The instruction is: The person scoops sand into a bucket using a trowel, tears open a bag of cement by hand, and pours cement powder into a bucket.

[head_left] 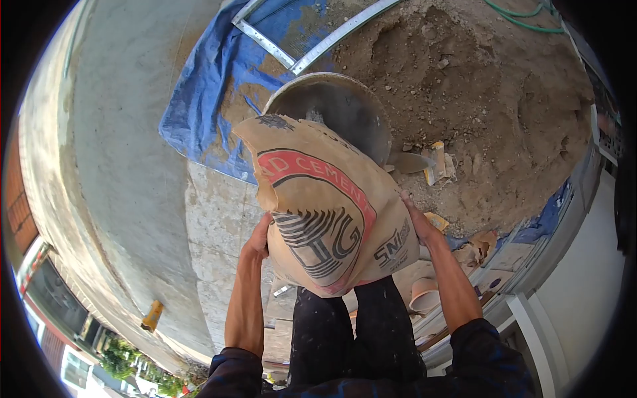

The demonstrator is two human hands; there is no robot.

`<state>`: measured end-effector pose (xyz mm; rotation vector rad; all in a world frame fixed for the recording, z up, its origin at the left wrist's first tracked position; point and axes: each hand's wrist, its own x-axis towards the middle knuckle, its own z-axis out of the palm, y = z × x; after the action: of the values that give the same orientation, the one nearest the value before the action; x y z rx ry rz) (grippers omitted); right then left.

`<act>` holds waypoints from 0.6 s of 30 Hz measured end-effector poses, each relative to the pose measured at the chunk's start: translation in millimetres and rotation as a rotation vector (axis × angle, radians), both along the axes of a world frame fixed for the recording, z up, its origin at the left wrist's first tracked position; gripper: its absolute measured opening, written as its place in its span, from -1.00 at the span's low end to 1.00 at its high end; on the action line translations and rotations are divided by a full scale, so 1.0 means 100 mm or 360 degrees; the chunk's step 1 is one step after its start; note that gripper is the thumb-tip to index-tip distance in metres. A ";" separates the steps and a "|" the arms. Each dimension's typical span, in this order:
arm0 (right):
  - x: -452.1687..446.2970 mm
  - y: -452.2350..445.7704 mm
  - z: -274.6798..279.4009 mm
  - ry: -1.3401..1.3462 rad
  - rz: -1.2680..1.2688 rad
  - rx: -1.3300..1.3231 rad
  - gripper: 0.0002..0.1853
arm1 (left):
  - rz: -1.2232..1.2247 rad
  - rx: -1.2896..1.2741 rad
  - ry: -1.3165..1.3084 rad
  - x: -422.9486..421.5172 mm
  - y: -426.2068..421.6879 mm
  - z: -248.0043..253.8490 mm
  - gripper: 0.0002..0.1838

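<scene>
A brown paper cement bag (318,212) with a red band and black print is held up in front of my legs. Its torn far end leans over a round bucket (338,89) whose inside is grey with powder. My left hand (261,237) grips the bag's left side, and my right hand (419,222) grips its right side. The fingers of both hands are partly hidden by the bag. Just right of the bucket, a trowel (411,162) lies on the sand.
A sand heap (464,86) spreads to the right over a blue tarp (199,113). A metal-framed sieve (269,43) lies at the top. An orange-brown pot (424,294) stands near my right leg, and a yellow object (152,316) sits at the lower left. A green hose (524,13) runs at the upper right.
</scene>
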<state>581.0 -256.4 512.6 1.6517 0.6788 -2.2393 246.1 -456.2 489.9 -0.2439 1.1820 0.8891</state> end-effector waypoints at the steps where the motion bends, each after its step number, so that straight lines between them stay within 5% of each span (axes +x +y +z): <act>1: 0.02 -0.03 0.04 0.0067 0.0031 0.0016 0.05 | 0.0117 -0.0120 -0.0001 0.02 0.09 0.18 -0.36; 10: 0.14 -0.21 0.47 -0.0005 -0.0095 -0.0059 -0.06 | 0.0066 0.0102 -0.0027 0.11 -0.02 0.57 -0.46; 18: 0.61 -0.43 0.78 -0.0250 -0.0193 -0.0154 -0.13 | -0.0114 -0.0272 -0.0241 0.33 0.29 0.80 -0.40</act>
<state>642.1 -299.8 590.8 1.8410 0.4359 -2.1549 278.8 -427.1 570.2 -0.3986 1.1190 0.6955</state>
